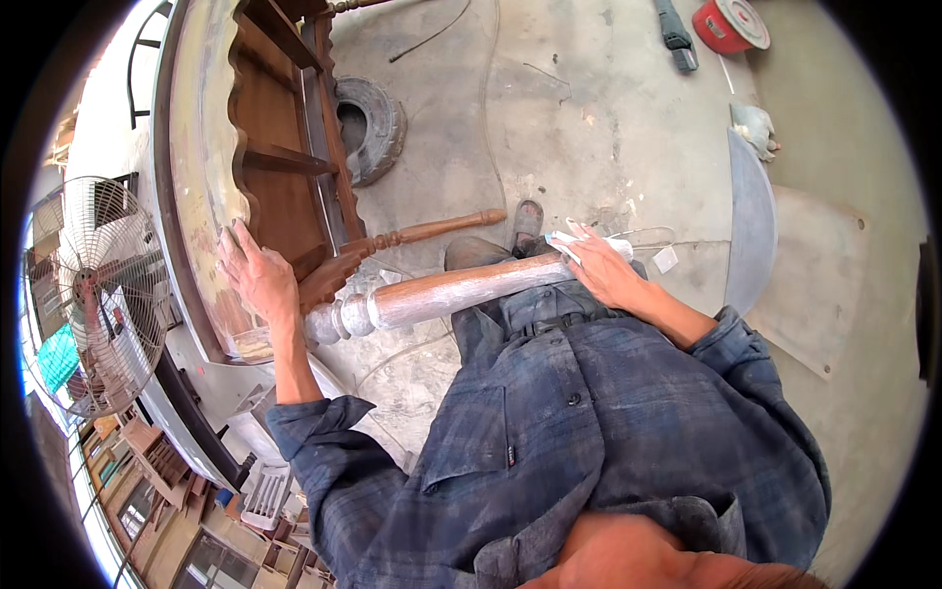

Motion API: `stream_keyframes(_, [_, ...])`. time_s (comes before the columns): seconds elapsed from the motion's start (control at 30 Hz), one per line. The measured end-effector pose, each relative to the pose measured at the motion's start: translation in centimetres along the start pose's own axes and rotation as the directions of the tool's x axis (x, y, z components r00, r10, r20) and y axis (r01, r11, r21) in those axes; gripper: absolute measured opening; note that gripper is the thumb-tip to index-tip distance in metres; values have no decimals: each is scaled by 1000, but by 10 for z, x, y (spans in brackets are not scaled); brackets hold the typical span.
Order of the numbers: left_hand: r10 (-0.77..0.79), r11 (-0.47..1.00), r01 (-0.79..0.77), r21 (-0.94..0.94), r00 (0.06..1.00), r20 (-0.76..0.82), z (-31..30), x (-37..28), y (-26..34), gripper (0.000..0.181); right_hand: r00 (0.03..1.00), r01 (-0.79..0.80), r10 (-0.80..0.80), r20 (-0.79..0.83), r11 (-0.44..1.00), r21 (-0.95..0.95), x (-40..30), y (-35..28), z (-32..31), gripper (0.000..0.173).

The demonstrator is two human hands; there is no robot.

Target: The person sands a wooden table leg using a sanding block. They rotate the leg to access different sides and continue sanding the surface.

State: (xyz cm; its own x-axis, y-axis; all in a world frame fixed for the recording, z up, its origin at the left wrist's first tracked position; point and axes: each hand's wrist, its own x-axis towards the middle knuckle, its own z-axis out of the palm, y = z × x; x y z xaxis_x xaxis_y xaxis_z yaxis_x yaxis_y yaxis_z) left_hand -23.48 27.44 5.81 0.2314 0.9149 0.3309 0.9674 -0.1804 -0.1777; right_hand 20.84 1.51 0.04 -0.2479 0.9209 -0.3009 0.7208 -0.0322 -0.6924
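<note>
A wooden table lies on its side, its scalloped apron (pixel 235 147) to my left and its turned legs pointing across my body. My left hand (pixel 257 276) rests flat on the pale, patchy apron, near the corner, and holds nothing. The near turned leg (pixel 464 291) runs across my lap, coated with white dust except for a brown strip along its top. My right hand (pixel 603 269) presses a folded white sheet (pixel 567 239), which looks like sandpaper, against the leg near its far end. The fingers partly cover the sheet.
A second turned leg (pixel 441 228) juts out beyond my knee. A tyre (pixel 372 129) is against the table. A large fan (pixel 96 294) stands at the left. A power tool (pixel 675 37), a red bucket (pixel 725 26) and a cable (pixel 486 96) are on the concrete floor.
</note>
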Motion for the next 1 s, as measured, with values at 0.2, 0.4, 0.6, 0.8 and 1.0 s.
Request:
stream_keyframes(0.2, [-2, 1000, 2, 13, 1000, 1, -2, -2, -7, 65, 988, -150, 151, -42, 988, 25, -16, -20, 1, 42])
stream_keyframes(0.4, [-15, 999, 15, -39, 1000, -1, -3, -2, -5, 63, 990, -140, 139, 14, 976, 168, -15, -17, -19, 41])
stream_keyframes(0.6, [382, 867, -295, -401, 911, 157, -53, -23, 8, 73, 998, 59, -58, 11, 965, -254, 10, 9, -12, 42])
stream_keyframes(0.8, [643, 766, -501, -403, 620, 450, -90, -76, -13, 92, 994, 1, 31, 102, 952, -305, 34, -11, 8, 31])
stream_keyframes(1.0, [704, 701, -613, -366, 677, 216, -45, -83, -17, 38, 969, 203, -205, -140, 979, -28, 136, -149, 80, 26])
